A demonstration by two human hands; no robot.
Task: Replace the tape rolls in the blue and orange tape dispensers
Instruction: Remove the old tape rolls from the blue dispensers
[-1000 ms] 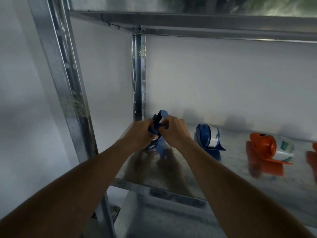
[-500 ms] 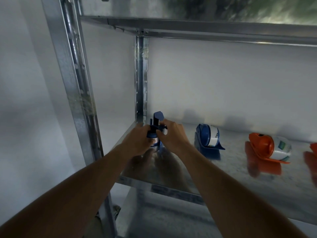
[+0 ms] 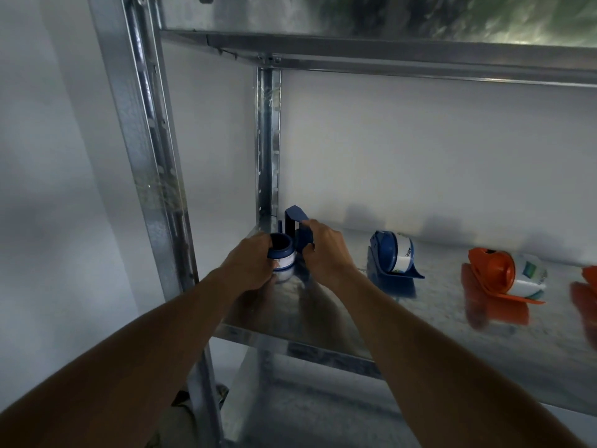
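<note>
On the metal shelf (image 3: 420,321), close to its rear corner post (image 3: 267,150), the left hand (image 3: 250,266) curls round a blue-cored tape roll (image 3: 281,254) while the right hand (image 3: 324,247) grips the blue dispenser frame (image 3: 296,228) just beside it. Both look light, rigid plastic, the roll smooth and probably slippery, so hold it round the rim. A second blue dispenser (image 3: 392,258) and an orange dispenser (image 3: 499,275) lie farther from the post.

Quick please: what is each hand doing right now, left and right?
Left hand: grips the tape roll on its blue core.
Right hand: grips the blue dispenser.
</note>
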